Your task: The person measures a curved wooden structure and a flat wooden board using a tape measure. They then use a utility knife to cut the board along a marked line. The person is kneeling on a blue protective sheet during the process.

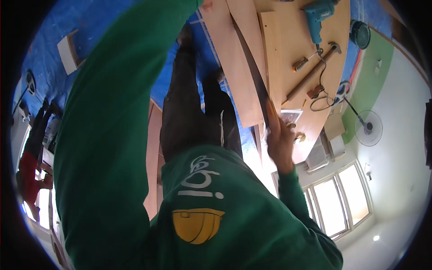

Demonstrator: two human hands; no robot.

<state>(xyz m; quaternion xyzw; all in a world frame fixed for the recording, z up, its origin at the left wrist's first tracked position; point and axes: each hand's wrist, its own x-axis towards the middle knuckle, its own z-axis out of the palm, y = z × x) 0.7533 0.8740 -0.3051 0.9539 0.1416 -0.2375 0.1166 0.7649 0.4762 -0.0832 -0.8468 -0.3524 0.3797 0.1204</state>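
Note:
My right hand (281,146) is closed around the wooden handle of a handsaw (255,74). The dark blade runs away from me, up between two pale wooden boards. To the left of the blade lies a long board (234,74). On its right, a narrower wooden strip (271,49) rests on the plywood worktop (292,27). My left arm reaches to the top edge, where only a sliver of my left hand (206,5) shows by the far end of the board; its fingers are hidden.
On the worktop lie a teal power drill (316,22) with a cord, a hammer (312,75) and a screwdriver (300,64). Blue sheeting (108,29) covers the floor. A fan (369,128) stands to the right. At far left is another person (29,175) in red.

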